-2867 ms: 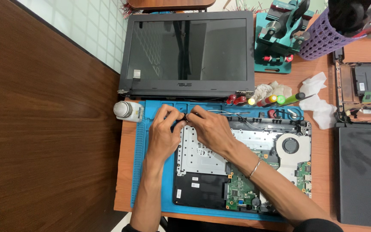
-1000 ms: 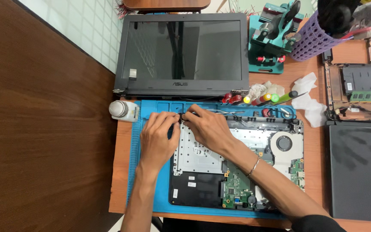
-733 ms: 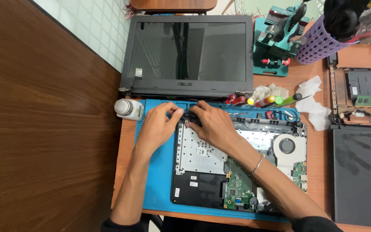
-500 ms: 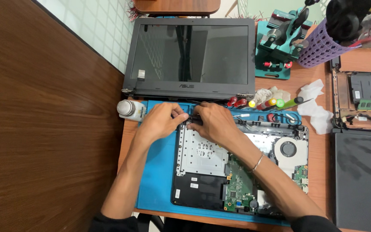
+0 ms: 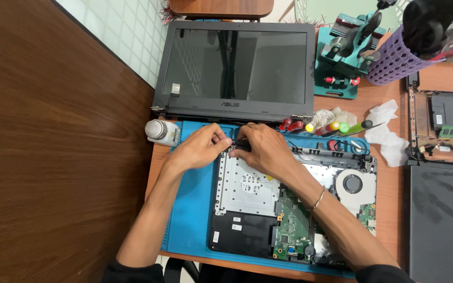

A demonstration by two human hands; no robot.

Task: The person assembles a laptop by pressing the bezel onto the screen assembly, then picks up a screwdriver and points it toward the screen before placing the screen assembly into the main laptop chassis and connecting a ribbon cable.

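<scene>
While both hands meet at the far left corner of the opened laptop base (image 5: pixel 289 204), the left hand (image 5: pixel 201 148) lies knuckles up on the blue work mat (image 5: pixel 190 220), its fingers (image 5: pixel 217 140) curled and bunched together, their tips against the corner of the base. Whether they pinch something small there cannot be told, since the tips hide the spot. Just beside them, touching or nearly so, the right hand (image 5: pixel 262 149) arches over the same corner; its fingers (image 5: pixel 242 142) are bent and drawn close, pressing down near a small dark part at the hinge area, too small to make out. A thin bracelet (image 5: pixel 318 199) circles the right wrist.

Under and behind the right fingers spreads the base itself: a silver metal plate (image 5: pixel 245 186) directly below the palm, a green circuit board (image 5: pixel 294 225) toward the wrist, and a round cooling fan (image 5: pixel 352 184) well off to the right. Just beyond both sets of fingertips lies the detached screen panel (image 5: pixel 237 68), dark and flat. Left of the left fingers, near but apart, stands a small white bottle (image 5: pixel 161 132). Right of the right fingers, coloured screwdriver handles (image 5: pixel 331 127) lie in a row along the mat's far edge, with crumpled white tissue (image 5: pixel 386 133) further out. A purple mesh cup (image 5: pixel 394 60) and a teal holder (image 5: pixel 347 52) stand well apart at the far right.
</scene>
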